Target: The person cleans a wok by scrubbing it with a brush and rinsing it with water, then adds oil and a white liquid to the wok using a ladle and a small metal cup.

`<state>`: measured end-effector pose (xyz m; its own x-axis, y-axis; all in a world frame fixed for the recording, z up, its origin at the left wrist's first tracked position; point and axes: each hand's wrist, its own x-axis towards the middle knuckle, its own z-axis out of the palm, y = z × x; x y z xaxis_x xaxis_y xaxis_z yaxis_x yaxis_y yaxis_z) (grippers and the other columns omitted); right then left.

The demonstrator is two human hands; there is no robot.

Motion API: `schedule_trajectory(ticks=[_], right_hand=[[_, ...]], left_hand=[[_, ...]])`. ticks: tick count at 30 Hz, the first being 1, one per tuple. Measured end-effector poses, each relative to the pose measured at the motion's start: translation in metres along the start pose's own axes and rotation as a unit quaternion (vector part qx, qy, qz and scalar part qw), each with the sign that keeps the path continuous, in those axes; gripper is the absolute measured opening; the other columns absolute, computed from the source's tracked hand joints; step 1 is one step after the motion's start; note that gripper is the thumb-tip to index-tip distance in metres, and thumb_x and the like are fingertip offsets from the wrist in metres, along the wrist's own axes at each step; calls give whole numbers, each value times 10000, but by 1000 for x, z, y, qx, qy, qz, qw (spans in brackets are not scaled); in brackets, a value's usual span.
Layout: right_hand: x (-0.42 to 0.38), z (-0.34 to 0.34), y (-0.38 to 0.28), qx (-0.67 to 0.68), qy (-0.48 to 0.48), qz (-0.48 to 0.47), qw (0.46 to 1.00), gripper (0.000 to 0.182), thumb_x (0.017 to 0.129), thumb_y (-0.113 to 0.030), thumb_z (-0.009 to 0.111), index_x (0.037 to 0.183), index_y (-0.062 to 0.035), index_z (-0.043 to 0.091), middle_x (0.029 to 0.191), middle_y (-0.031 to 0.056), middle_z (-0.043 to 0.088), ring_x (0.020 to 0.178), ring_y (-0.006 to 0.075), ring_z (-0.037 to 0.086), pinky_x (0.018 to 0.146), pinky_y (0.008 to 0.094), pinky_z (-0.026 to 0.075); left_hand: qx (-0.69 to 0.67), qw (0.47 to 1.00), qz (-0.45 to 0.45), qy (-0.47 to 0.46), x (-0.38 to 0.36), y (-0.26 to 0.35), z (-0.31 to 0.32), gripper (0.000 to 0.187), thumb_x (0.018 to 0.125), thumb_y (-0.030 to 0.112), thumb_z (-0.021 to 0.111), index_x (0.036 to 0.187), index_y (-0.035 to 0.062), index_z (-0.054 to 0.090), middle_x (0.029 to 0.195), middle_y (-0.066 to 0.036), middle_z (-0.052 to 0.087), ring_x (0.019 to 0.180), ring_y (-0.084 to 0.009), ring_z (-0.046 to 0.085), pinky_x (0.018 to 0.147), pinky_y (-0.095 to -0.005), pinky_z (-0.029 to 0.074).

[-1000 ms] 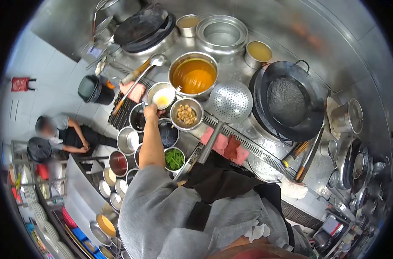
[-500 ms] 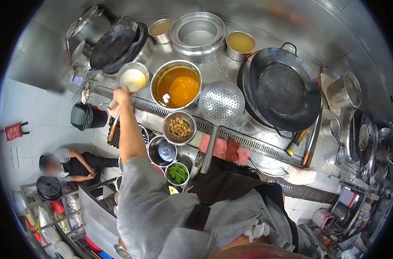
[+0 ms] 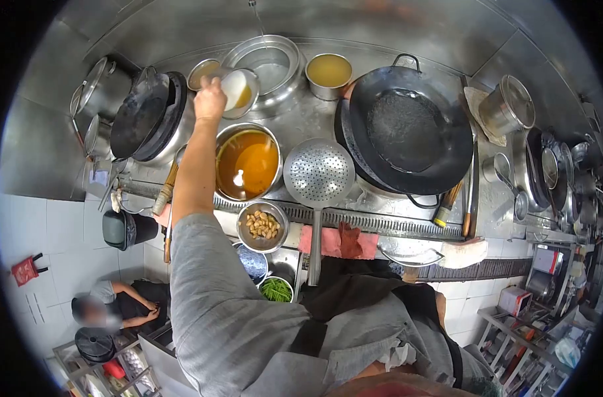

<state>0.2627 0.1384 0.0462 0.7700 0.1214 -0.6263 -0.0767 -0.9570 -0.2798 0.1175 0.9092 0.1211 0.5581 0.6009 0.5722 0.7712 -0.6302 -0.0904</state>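
Observation:
My left hand [image 3: 210,100] is closed on the rim of a small metal bowl [image 3: 243,96]. Something white and yellow lies in the bowl, which tilts beside the large round pot of clear liquid [image 3: 268,66]. Below the hand stands a pot of orange-brown liquid [image 3: 247,165] with a bright spot on its surface. A perforated metal strainer [image 3: 319,172] rests to its right, handle toward my body. Nearer me is a metal bowl of brown nut-like pieces [image 3: 262,226]. My right hand is not in view.
A big black wok [image 3: 407,132] stands at right, and more woks [image 3: 141,119] at left. A container of yellow liquid [image 3: 328,71] is at the back. Bowls of chopped greens [image 3: 276,290] and dark contents sit near my body. A seated person [image 3: 133,304] is at lower left.
My left hand has carried the small bowl toward the back, from left of the orange-brown liquid to beside the large pot. The bowl is now more tilted. The whole view has shifted slightly.

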Motion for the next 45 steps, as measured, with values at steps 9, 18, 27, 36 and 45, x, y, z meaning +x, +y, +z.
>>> schedule_trajectory(ticks=[9,18,27,36,45], right_hand=[[41,28,35,23,-20,-60,998,307,743,-122,542,1002,9,644,684,163,654,537,190,644,523,312,508],[36,35,50,60,-4,-18,998,306,749,-99,555,1026,0,638,665,152,651,507,166,621,492,293,497],[7,16,59,17,6,63,998,317,718,-106,549,1006,-21,651,638,141,651,539,183,641,550,299,512],[-18,-5,21,6,26,81,996,302,716,-89,552,992,-25,657,656,141,655,551,177,644,555,293,515],[-13,1,27,-27,38,45,998,299,721,-115,555,988,-33,661,674,148,658,602,199,658,631,300,525]], left_hand=[[83,968,193,-136,24,87,13,155,801,108,466,916,43,547,1167,-330,447,674,-320,656,557,-394,550],[165,956,185,-159,17,88,54,262,869,166,417,999,-10,560,1031,-348,516,702,-338,655,594,-393,552],[-124,884,-393,-218,128,52,27,273,801,187,505,939,0,647,913,-151,659,798,-234,661,748,-337,513],[-370,764,-514,-125,175,78,68,236,754,135,497,777,-48,645,633,-109,647,527,-155,638,554,-287,497],[-338,826,-443,-87,179,69,58,242,716,115,540,807,-97,615,779,-181,660,588,-239,657,634,-317,525]])
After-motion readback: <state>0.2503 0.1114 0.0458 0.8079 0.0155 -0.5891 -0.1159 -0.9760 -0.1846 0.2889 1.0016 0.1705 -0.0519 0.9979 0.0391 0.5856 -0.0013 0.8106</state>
